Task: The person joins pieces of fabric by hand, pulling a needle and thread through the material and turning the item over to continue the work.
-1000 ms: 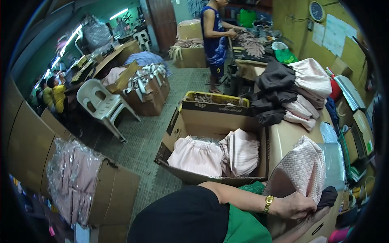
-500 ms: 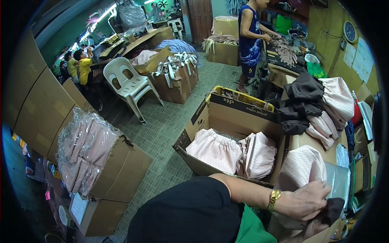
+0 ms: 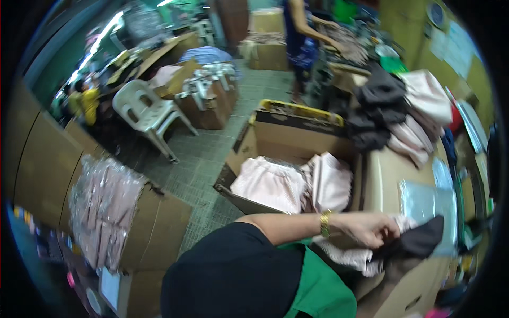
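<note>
My left hand [image 3: 371,229], with a gold watch at the wrist, has its fingers curled closed on a fabric piece. The piece has a pale pink textured part [image 3: 347,255] with a gathered edge and a dark brown part [image 3: 416,241]. My right forearm, blurred, rises from the lower edge, and my right hand [image 3: 393,269] goes in at the dark cloth, its fingers hidden. The piece is over a cardboard surface [image 3: 384,177]. Beyond the left arm, an open cardboard box [image 3: 297,139] contains folded pink gathered pieces [image 3: 270,183].
Dark cloth [image 3: 379,90] and pink pieces [image 3: 427,98] are heaped at the far right. Clear plastic bags [image 3: 429,199] lie beside my hands. At left, a carton [image 3: 154,228] bears plastic-wrapped pink cloth. A white chair [image 3: 143,108] and a person in blue [image 3: 302,37] are farther off.
The view has shifted. My left hand has moved left and up, and the pink cloth that stood bunched up beside it is now lower, with the dark part spread out to the right.
</note>
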Available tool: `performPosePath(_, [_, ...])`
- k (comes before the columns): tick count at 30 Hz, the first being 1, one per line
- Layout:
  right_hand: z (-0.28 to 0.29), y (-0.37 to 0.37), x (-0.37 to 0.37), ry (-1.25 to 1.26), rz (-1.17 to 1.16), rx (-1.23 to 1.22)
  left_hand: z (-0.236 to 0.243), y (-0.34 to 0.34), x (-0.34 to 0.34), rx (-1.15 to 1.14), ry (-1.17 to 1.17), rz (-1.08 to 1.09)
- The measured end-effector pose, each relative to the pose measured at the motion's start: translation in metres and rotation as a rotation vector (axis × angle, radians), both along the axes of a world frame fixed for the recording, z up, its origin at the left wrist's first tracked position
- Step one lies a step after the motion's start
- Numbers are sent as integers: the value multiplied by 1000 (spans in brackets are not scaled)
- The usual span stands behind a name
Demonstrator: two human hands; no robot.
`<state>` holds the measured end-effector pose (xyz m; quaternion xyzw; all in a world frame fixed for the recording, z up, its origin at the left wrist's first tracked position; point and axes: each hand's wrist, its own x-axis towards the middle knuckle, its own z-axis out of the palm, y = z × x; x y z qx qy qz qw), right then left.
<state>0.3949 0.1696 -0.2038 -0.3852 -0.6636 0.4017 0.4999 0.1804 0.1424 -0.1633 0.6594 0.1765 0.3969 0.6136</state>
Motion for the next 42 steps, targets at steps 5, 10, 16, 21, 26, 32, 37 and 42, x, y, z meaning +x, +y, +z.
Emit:
performPosePath(5, [18,1,-36,-2,42,54,-19,5,-1,-130,-27,231])
performPosePath(10, [31,15,-47,-90,-88,242,-28,12,17,-195,-197,386])
performPosePath(16, [64,9,-51,-209,-189,186,-50,23,21,-168,-191,372])
performPosePath(21, [68,4,-31,-621,-90,518,-38,23,22,-403,-384,342])
performPosePath(26, [67,-38,-30,-470,-362,395,-47,17,17,-499,-539,246])
performPosePath(32, [58,-51,-27,-468,-372,456,-23,1,46,-507,-524,490])
performPosePath(37, [66,-45,-25,-488,-237,500,-28,6,48,-426,-441,544])
performPosePath(42, [24,-37,-19,84,-30,-100,-34,10,34,-460,-499,457])
